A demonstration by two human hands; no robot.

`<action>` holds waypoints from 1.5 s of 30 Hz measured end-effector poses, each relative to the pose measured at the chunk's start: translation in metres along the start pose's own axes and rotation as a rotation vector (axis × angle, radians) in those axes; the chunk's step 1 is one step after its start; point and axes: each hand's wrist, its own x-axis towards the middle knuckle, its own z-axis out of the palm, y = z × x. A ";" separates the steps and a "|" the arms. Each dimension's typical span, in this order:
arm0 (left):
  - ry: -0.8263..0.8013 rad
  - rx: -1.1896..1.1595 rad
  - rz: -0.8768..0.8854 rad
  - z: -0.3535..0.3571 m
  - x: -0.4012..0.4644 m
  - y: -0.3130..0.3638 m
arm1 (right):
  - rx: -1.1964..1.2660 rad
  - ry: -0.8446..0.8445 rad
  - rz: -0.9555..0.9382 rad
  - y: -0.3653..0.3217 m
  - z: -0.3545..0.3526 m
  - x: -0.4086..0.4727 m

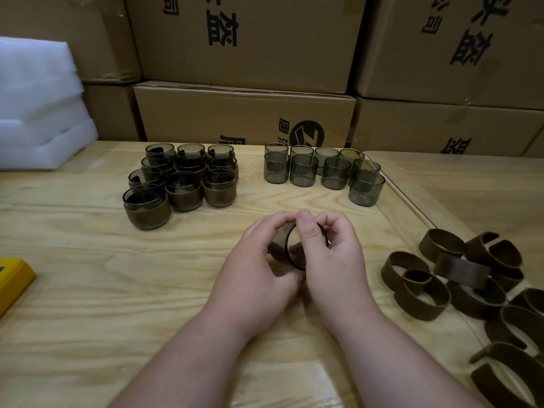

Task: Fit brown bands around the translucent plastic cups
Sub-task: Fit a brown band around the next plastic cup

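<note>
A smoky translucent cup [281, 248] lies on its side between both hands at the table's middle. My left hand [262, 269] grips its body. My right hand [332, 257] holds a thin dark ring [291, 254] at the cup's open end, thumb over the top. Bare cups [323, 172] stand in rows behind the hands, slightly right. Cups with brown bands fitted [182, 181] are grouped and stacked at the back left. Loose brown bands [459, 278] are heaped at the right.
Cardboard boxes [244, 113] wall off the back of the wooden table [88, 260]. White foam sheets [38, 107] are piled at the far left. A yellow object [11, 281] sits at the left edge.
</note>
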 end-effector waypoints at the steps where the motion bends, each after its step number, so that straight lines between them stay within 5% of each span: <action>1: -0.001 0.001 0.001 0.000 0.000 0.000 | -0.003 0.005 0.005 -0.001 0.000 0.000; 16: 0.075 -0.225 -0.136 0.000 0.004 -0.004 | 0.267 -0.105 0.119 -0.002 -0.002 0.003; 25: 0.151 -0.306 -0.200 0.000 0.006 -0.006 | 0.157 -0.239 -0.024 -0.004 0.000 -0.002; 36: 0.039 -0.226 -0.150 0.001 0.003 -0.002 | 0.179 0.028 0.090 -0.007 -0.002 0.002; 45: -0.029 -0.126 -0.064 0.001 0.001 -0.001 | 0.208 0.067 0.166 -0.008 -0.005 0.003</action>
